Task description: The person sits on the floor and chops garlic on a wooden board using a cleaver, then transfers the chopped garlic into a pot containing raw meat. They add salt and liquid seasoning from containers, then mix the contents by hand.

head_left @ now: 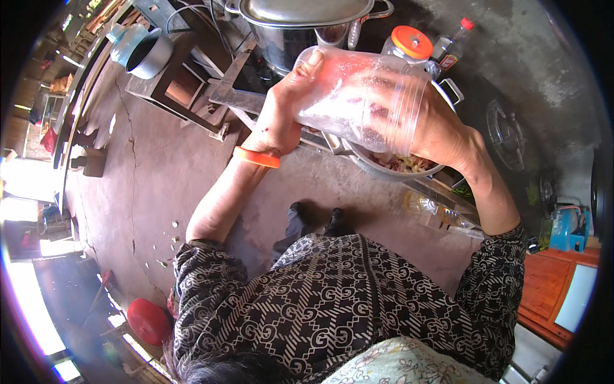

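My left hand (284, 105), with an orange band at its wrist, grips a clear plastic jar (323, 118) near its base, thumb on top. The jar lies tilted on its side, its ribbed mouth toward the right. White residue clings to its inner wall. My right hand (441, 125) reaches into the mouth up to the knuckles. Its fingers show only dimly through the cloudy plastic, so I cannot tell whether they pinch anything. Just below the jar stands a metal pan (371, 168) holding chopped food (409, 164), partly hidden by the jar and my right hand.
A big lidded metal pot (307, 11) stands behind the jar. An orange-lidded jar (411, 43) and a red-capped bottle (455, 48) are at the far right. A grey pot (150, 56) rests on a low wooden stand (173, 86). A red bowl (148, 322) lies at lower left.
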Available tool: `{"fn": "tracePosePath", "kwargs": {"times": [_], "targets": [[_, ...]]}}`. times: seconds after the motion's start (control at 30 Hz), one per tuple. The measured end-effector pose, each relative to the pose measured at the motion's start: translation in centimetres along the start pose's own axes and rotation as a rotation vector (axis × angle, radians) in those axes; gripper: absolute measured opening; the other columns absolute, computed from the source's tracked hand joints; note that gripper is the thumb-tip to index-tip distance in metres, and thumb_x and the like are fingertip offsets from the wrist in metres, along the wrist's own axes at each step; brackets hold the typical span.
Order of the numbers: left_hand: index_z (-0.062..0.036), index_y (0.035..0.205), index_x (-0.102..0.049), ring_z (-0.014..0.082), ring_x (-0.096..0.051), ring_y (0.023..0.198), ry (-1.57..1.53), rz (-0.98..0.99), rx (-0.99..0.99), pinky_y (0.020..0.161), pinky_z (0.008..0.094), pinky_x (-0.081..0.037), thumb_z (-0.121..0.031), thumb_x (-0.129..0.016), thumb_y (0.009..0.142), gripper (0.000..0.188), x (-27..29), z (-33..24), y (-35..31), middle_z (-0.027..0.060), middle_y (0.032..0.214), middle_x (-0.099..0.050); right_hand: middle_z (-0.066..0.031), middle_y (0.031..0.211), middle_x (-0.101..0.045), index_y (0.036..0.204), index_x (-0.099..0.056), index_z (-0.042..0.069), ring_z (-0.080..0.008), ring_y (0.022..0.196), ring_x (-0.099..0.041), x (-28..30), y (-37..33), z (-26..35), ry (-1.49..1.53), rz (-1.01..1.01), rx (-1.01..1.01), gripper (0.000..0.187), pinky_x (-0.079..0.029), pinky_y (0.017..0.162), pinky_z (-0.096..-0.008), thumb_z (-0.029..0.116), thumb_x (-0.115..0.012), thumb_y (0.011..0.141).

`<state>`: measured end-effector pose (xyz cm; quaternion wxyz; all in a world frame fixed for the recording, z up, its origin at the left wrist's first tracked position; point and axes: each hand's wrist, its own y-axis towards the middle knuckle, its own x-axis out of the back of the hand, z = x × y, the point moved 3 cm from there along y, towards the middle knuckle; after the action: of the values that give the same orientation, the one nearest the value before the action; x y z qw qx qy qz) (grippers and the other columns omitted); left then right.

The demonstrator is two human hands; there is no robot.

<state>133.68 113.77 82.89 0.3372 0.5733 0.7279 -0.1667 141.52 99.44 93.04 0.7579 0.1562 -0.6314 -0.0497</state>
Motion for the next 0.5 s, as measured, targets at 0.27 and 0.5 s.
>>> {"fn": "tracePosePath", "kwargs": {"times": [0.27,0.5], "targets": [[-0.0045,0.121,-0.060,0.0208,-0.060,0.107,0.076,0.044,0.064,0.097,0.0348,-0.044,-0.048,-0.062,0.090,0.054,-2.7,0.4,1.0,0.0091,0.115,-0.065,-0.0110,0.113,-0.064,0.101,-0.069,0.003,-0.0306,0.095,-0.064,0.5,-2.5,-1.3,0.043,0.079,-0.073,0.020,-0.053,0.083,-0.0378,0.006,-0.061,0.083],[-0.0058,0.127,-0.055,0.0208,-0.057,0.112,0.159,0.027,0.063,0.100,0.0359,-0.043,-0.049,-0.062,0.090,0.057,-3.1,0.6,1.8,0.0099,0.121,-0.060,-0.0156,0.083,-0.065,0.090,-0.068,0.001,-0.0348,0.077,-0.063,1.7,-3.4,-1.8,0.036,0.165,-0.274,0.020,-0.051,0.073,-0.0434,0.017,-0.069,0.078]]}}
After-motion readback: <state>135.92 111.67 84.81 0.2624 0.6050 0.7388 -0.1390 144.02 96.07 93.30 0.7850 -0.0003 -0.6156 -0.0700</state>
